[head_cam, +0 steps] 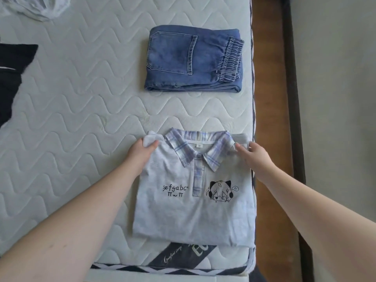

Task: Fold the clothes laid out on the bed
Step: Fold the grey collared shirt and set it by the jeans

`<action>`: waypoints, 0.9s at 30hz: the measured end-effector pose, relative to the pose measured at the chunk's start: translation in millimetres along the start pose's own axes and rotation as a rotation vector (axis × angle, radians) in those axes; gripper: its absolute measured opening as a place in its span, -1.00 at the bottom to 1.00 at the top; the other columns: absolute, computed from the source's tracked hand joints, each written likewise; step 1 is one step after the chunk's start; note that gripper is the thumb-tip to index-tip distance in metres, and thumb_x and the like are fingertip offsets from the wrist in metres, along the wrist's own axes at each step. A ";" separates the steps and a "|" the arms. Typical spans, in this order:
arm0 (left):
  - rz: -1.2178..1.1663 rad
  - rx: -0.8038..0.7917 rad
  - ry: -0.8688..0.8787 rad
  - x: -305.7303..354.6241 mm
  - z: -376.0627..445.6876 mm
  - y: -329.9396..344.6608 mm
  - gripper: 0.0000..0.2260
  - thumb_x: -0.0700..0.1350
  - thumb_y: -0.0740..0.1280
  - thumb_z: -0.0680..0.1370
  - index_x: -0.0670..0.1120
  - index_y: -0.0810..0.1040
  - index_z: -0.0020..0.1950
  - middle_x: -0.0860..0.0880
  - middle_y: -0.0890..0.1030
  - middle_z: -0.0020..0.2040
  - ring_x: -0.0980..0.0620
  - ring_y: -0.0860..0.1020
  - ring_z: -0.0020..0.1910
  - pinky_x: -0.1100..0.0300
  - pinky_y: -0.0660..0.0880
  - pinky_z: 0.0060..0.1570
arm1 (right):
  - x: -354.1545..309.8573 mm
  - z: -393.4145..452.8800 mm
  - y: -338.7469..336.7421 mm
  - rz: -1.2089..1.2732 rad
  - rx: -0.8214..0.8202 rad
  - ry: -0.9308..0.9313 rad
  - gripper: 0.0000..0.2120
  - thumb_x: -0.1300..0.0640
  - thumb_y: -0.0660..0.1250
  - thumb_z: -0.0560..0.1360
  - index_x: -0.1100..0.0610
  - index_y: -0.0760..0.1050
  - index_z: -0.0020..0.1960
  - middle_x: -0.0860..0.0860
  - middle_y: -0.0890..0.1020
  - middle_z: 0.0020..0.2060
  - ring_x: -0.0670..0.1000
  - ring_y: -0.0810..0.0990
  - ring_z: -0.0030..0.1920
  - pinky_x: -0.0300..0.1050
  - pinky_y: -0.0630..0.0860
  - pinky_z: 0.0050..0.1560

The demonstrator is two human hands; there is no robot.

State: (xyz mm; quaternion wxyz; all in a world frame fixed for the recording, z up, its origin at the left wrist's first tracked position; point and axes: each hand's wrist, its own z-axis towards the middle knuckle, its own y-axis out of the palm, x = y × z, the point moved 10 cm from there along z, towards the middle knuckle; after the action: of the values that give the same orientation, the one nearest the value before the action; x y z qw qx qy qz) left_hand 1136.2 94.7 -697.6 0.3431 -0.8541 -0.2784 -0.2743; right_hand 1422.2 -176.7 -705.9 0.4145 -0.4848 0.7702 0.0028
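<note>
A pale grey polo shirt (pixel 193 216) with a plaid collar, black lettering and a cartoon print lies folded into a rectangle at the near right corner of the mattress (pixel 81 110). My left hand (pixel 142 153) pinches the shirt's top left shoulder corner. At the top right shoulder corner, my right hand (pixel 256 155) grips the fabric with thumb and fingers. Folded blue jeans (pixel 193 60) lie flat farther back, pocket side up.
A dark garment (pixel 14 78) lies at the left edge and a crumpled pale cloth (pixel 30 7) at the far left corner. The mattress's right edge runs beside a brown wooden bed frame (pixel 270 98) and grey floor (pixel 335 98).
</note>
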 end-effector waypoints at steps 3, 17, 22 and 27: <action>-0.016 -0.056 -0.027 -7.0 26.9 4.3 -0.81 0.10 0.50 0.42 0.02 0.65 -0.10 -0.01 0.70 -0.09 -0.05 0.64 -0.01 0.06 0.53 0.08 | 8.4 18.6 -1.8 -0.152 0.084 0.011 -0.65 -0.06 0.38 0.52 0.20 0.41 -0.20 0.04 0.47 -0.33 0.01 0.42 -0.32 -0.10 0.30 -0.34; -0.070 -0.041 0.193 80.8 97.2 -9.6 -0.84 -0.30 0.39 0.54 -0.05 0.57 -0.01 0.06 0.60 -0.10 0.04 0.53 -0.04 0.32 0.46 -0.04 | -71.8 84.9 -22.5 0.009 0.121 -0.192 -0.62 -0.05 0.45 0.47 0.28 0.49 -0.18 0.08 0.44 -0.31 0.00 0.35 -0.32 -0.12 0.27 -0.30; -0.047 0.021 0.092 74.7 120.2 -16.1 -0.54 0.05 0.52 0.43 -0.08 0.55 0.26 -0.03 0.62 0.14 0.00 0.60 0.09 0.10 0.53 0.16 | -71.2 114.5 -26.3 -0.027 0.138 -0.107 -0.64 -0.12 0.34 0.54 0.11 0.56 0.19 -0.02 0.63 -0.10 -0.06 0.48 -0.30 -0.22 0.38 -0.34; -0.007 -0.151 -0.156 22.2 81.9 2.4 -0.76 0.09 0.44 0.51 -0.05 0.59 0.02 0.03 0.66 -0.06 0.10 0.63 -0.17 0.23 0.47 -0.25 | -39.1 68.9 -11.7 -0.340 0.008 0.034 -0.52 -0.28 0.36 0.45 0.16 0.49 -0.08 0.04 0.56 -0.18 0.01 0.50 -0.23 -0.11 0.38 -0.28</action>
State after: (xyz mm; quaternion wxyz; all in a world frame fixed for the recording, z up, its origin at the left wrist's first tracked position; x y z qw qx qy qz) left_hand 1176.0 160.1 -734.3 0.2538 -0.8954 -0.2858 -0.2284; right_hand 1482.0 -125.8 -721.4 0.3978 -0.6064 0.6841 -0.0784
